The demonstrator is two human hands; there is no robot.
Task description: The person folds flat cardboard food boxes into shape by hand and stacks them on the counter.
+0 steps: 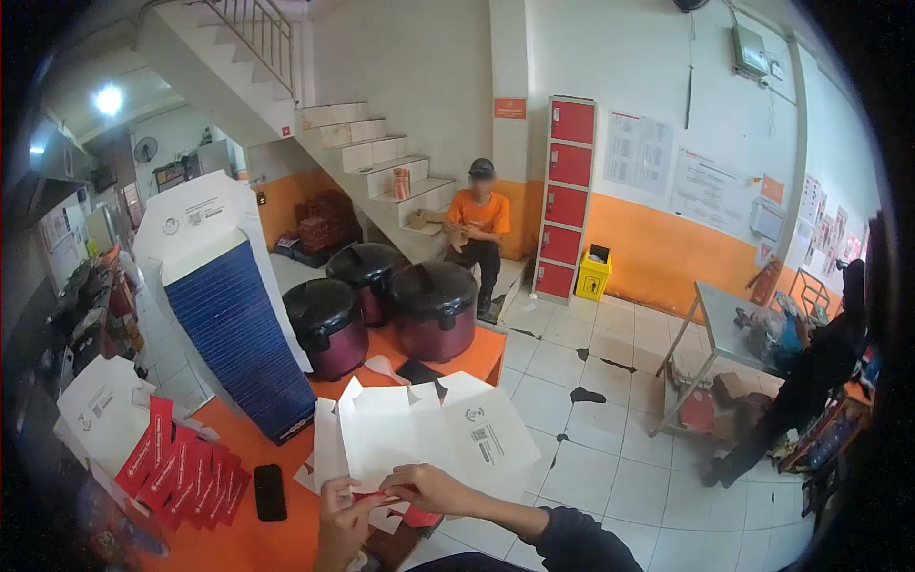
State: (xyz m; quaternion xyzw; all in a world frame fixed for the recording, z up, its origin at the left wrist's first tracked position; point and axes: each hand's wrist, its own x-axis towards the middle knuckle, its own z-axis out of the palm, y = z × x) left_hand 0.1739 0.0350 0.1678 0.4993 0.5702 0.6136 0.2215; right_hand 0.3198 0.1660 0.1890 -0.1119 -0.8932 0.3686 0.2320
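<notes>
A partly unfolded cardboard box (410,434), white inside with red showing at its near edge, is in front of me at the table's edge. My left hand (343,520) pinches its near left corner, fingers closed on the board. My right hand (429,488) is closed on the same near edge, right beside the left, its fingers bent over a red fold. A wide flap with a printed code extends to the right. The undersides of the fingers are hidden.
On the orange table (486,353) stand several dark rice cookers (434,310), a pale paddle (383,367), a black phone (270,493), a tall stack of blue boxes (243,334) and red cartons (191,477). A person (477,214) sits by the stairs; another (801,381) stands right.
</notes>
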